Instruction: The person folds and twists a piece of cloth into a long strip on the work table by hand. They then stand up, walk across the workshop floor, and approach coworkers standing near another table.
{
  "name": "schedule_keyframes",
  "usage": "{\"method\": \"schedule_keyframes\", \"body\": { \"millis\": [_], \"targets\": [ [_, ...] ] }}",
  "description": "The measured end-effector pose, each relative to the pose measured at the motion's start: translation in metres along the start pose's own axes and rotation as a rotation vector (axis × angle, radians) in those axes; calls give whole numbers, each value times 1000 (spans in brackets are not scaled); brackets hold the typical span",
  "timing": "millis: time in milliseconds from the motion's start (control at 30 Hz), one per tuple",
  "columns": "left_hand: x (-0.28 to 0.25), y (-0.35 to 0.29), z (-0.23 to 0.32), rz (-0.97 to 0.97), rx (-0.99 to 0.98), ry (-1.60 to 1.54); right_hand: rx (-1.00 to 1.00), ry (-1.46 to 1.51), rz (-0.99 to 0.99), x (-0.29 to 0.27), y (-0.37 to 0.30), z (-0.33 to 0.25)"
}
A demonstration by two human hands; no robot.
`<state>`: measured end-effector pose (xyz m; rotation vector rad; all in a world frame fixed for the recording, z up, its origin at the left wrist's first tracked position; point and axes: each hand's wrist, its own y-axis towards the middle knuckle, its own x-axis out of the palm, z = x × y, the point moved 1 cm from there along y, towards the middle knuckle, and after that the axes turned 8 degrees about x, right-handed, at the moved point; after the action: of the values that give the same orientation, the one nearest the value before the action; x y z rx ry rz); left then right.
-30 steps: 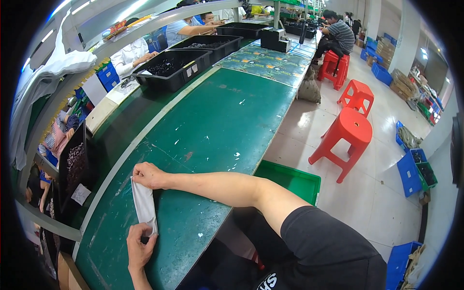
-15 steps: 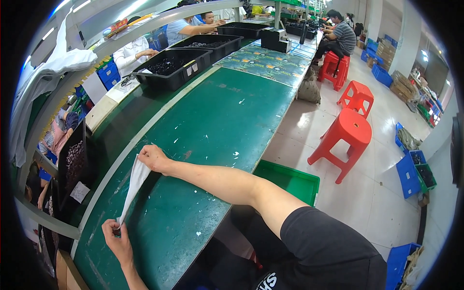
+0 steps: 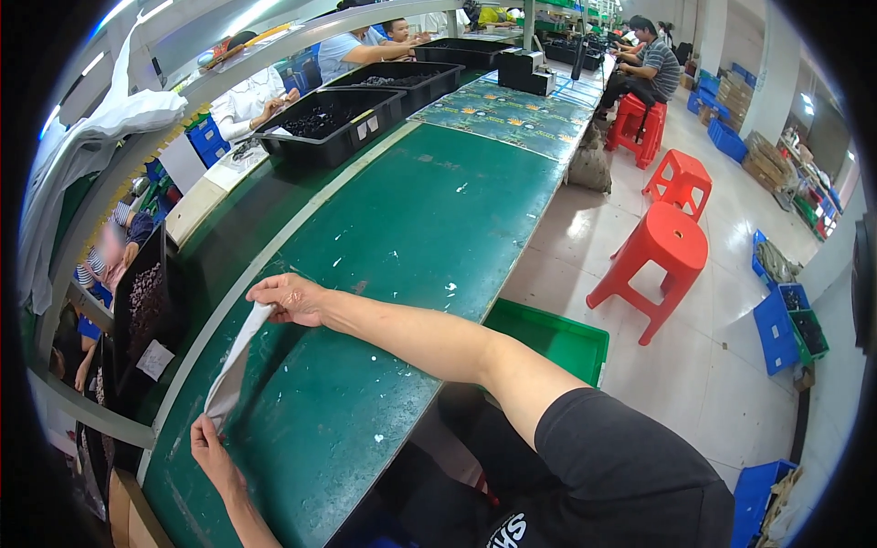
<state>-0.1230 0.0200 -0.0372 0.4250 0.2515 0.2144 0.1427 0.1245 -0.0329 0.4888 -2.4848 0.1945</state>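
A white cloth (image 3: 237, 370) is stretched between my two hands above the green tabletop (image 3: 365, 274). My right hand (image 3: 294, 300) pinches its far upper end. Lower down, my left hand (image 3: 216, 457) grips the near end between thumb and fingers. The cloth looks narrow at the right hand and wider towards the left hand, and it casts a dark shadow on the table.
Black bins (image 3: 329, 123) of small dark parts line the far side. A metal frame carries draped white cloth (image 3: 100, 155). Red stools (image 3: 658, 256) and a green crate (image 3: 553, 338) are to the right. Co-workers sit across the bench; one person (image 3: 650, 68) sits at its far end.
The cloth's wider part has shifted from the right-hand end to the left-hand end. My right hand has turned and moved slightly left; the left hand's fingers have changed their hold.
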Motion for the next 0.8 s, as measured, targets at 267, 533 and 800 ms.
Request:
{"method": "schedule_keyframes", "body": {
  "millis": [267, 533, 800],
  "targets": [
    [-6, 5, 0, 56, -20, -116, -81, -290, -156, 6, 1, 12],
    [-15, 8, -7, 112, -29, -53, -132, -571, 2, 7, -3, 11],
    [-24, 13, -19, 89, -178, -290, 16, -334, 36, -6, 6, 10]
  ]
}}
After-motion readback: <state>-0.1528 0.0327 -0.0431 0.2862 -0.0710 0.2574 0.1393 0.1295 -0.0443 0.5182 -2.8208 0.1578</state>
